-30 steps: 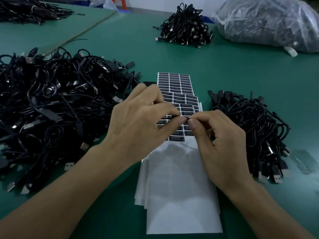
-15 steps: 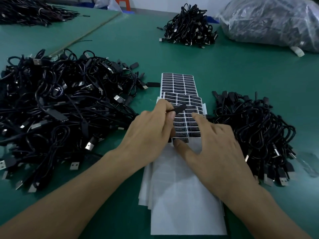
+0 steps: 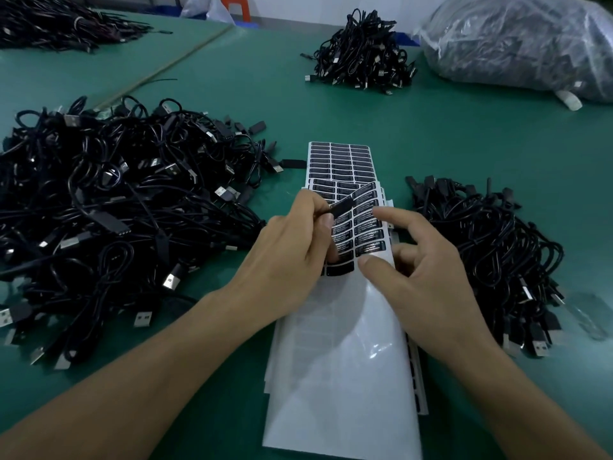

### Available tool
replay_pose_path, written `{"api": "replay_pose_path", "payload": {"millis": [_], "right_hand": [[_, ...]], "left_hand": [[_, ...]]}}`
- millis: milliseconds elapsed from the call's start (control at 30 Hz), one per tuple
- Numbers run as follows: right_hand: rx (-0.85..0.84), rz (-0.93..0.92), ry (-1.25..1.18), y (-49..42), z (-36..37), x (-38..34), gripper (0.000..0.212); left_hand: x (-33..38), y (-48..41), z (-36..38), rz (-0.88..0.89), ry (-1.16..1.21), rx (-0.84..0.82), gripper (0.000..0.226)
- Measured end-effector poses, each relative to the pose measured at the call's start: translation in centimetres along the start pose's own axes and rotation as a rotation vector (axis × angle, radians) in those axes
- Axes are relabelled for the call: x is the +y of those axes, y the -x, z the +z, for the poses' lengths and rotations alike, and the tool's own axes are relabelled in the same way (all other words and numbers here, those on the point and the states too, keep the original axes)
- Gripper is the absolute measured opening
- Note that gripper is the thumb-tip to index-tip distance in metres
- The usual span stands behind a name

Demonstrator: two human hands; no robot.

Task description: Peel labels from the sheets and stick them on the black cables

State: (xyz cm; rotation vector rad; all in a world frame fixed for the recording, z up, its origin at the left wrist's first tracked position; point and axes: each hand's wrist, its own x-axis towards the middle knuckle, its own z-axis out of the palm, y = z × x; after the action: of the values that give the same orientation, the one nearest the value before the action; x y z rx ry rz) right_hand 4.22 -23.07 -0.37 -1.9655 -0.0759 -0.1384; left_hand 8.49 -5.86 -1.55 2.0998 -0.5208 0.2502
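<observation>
Left hand (image 3: 292,260) pinched a peeled black label (image 3: 343,204) just above the label sheet (image 3: 345,343), right hand (image 3: 428,280) open, thumb pressing the sheet, near tabletop (image 3: 464,144) front edge, black cables (image 3: 109,210) heaped beside both hands

Glossy paper label sheets (image 3: 341,376) — matt green table (image 3: 464,144).

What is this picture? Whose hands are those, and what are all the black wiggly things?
A person wears a camera on their head, so you look down at their own hands. The left hand pinches a small black cable piece. The right hand is open, with its thumb pressing on the sticker sheet. The wiggly things are heaps of black cables: a big pile on the left, a smaller pile on the right. Everything lies on a green table.
</observation>
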Motion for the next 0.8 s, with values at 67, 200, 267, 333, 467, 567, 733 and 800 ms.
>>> {"api": "replay_pose_path", "payload": {"millis": [67, 200, 267, 333, 467, 567, 733, 800], "right_hand": [[-0.021, 0.007, -0.028, 0.0, 0.1, 0.0, 0.052], [0.032, 0.005, -0.038, -0.1, 0.0, 0.3, 0.044], [0.062, 0.005, -0.067, -0.1, 0.0, 0.5, 0.038], [0.078, 0.004, -0.096, -0.2, 0.1, 0.4, 0.034], [0.109, 0.018, -0.128, -0.2, 0.2, 0.4, 0.031], [0.123, 0.032, -0.176, -0.3, 0.3, 0.3, 0.032], [0.126, 0.052, -0.208, -0.4, 0.4, 0.3, 0.028], [0.115, 0.055, -0.217, -0.4, 0.5, 0.3, 0.026]], "left_hand": [[0.2, 0.0, -0.1, 0.010, 0.053, 0.016, 0.008], [0.3, -0.1, -0.3, 0.009, 0.096, -0.005, 0.008], [0.6, 0.0, -0.4, 0.019, 0.079, -0.026, 0.009], [0.9, 0.0, -0.5, 0.016, 0.077, -0.030, 0.010], [1.5, 0.1, -0.4, 0.009, -0.002, -0.013, 0.022], [1.8, 0.2, -0.2, 0.000, -0.025, 0.004, 0.033], [1.7, 0.2, 0.0, 0.030, -0.019, 0.046, 0.044], [1.7, 0.1, 0.0, 0.033, -0.026, 0.060, 0.046]]}}
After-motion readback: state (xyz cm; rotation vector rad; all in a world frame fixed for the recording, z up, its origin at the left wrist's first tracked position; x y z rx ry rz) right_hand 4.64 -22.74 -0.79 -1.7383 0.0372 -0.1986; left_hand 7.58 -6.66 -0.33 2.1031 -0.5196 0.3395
